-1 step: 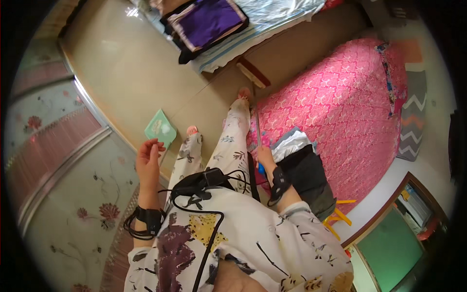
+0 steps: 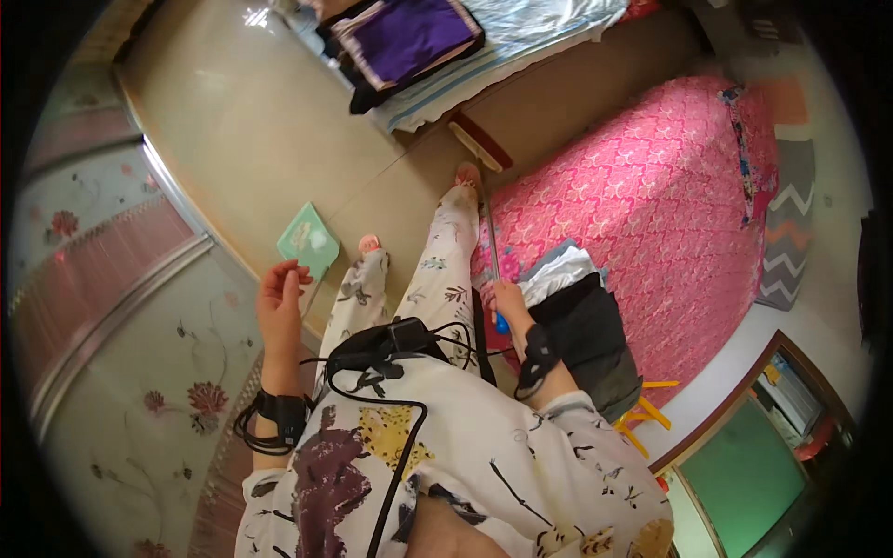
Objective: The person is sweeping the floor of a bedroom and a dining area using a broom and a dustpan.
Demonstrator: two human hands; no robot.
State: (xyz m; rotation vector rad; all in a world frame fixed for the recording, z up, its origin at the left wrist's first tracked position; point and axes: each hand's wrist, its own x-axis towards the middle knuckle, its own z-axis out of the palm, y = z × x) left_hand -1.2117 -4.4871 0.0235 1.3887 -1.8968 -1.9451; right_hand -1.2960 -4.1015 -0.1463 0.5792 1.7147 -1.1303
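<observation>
My right hand [image 2: 508, 301] is closed round the thin handle of a broom [image 2: 492, 237], with a blue end below the fist. The broom's red-brown head [image 2: 482, 141] rests on the floor just beyond my right foot. My left hand [image 2: 283, 285] is raised with loosely bent fingers and thumb apart, and nothing shows in it. Just beyond it a light green dustpan [image 2: 309, 234] stands on the floor. The dustpan's thin handle runs down beside my left hand, and its lower part is hidden.
To the right is a bed with a pink patterned cover [image 2: 633, 195]; dark and white clothes [image 2: 581, 321] lie at its near edge, by a yellow-legged stool [image 2: 651, 407]. Ahead, folded purple cloth [image 2: 409, 39] lies on another bed. Flowered sliding doors [image 2: 112, 307] line the left.
The view has shifted very slightly. Both hands keep nearly the same place, and the right one still grips the broom.
</observation>
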